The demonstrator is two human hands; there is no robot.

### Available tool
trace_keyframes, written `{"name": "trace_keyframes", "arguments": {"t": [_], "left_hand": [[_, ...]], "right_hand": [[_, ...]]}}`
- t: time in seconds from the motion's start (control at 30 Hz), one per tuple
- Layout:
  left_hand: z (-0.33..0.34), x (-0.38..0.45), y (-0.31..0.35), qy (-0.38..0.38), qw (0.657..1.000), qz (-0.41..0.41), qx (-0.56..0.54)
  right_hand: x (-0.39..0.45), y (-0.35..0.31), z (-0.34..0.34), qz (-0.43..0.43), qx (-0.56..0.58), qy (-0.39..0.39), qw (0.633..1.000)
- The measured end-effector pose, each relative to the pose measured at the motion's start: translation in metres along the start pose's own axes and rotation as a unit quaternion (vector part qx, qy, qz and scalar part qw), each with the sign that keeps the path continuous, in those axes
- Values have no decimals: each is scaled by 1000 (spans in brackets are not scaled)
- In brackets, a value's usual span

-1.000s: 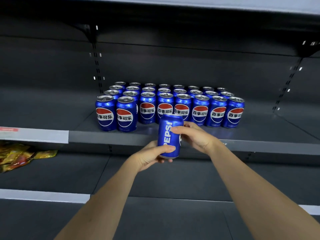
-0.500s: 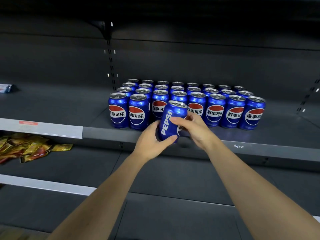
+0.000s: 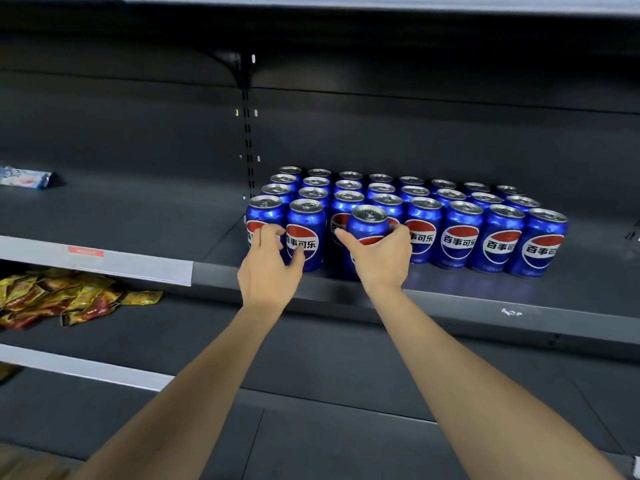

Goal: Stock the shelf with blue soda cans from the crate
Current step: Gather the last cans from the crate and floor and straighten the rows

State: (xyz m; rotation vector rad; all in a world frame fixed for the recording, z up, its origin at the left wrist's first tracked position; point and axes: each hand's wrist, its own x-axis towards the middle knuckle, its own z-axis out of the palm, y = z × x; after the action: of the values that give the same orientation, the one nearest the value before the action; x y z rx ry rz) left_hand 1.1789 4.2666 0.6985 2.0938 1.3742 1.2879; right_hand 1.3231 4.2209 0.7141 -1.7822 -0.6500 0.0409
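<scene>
Your left hand (image 3: 268, 268) has let go of the can (image 3: 367, 227) it steadied half a second ago; its fingers now hang loosely curled, holding nothing, in front of the block of shelved cans (image 3: 460, 233) at its left end. That leaves the placing to your right hand (image 3: 381, 258), which alone grips the can, now upright at the block's front row, in the gap right of the second can. Whether it stands on the shelf (image 3: 485, 299) yet, you cannot tell.

Right hand (image 3: 381, 261) gripping blue can (image 3: 369, 225) at shelf (image 3: 485, 299) front, left hand (image 3: 268, 268) beside stocked cans (image 3: 460, 233)
</scene>
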Motion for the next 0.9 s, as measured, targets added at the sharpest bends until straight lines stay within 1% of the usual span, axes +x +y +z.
{"name": "trace_keyframes", "arguments": {"t": [0.07,0.13,0.23,0.37,0.5,0.57,0.67,0.73,0.9], "left_hand": [[-5,1,-9,-9,1000,1,6],[-9,2,-18,-15,1000,-2,9],[-12,2,-31,-26,999,-1,19],[-15,3,-42,-31,999,2,25],[-18,9,-44,-3,998,-7,70],[-20,14,-42,3,995,-15,103],[-23,23,-39,-4,990,-31,140],[-23,27,-38,-20,987,-47,154],[-21,28,-42,-43,984,-50,166]], "right_hand": [[-6,-3,7,3,-22,9,1000],[-9,-8,12,-1,-43,-2,999],[-13,-10,17,-3,-100,-54,994],[-21,5,16,3,-172,-146,974],[-17,16,14,-28,-185,-176,967],[-18,19,16,-39,-185,-175,966],[-23,23,18,-62,-189,-128,972],[-25,25,18,-70,-188,-112,973],[-29,24,17,-86,-189,-118,971]]}}
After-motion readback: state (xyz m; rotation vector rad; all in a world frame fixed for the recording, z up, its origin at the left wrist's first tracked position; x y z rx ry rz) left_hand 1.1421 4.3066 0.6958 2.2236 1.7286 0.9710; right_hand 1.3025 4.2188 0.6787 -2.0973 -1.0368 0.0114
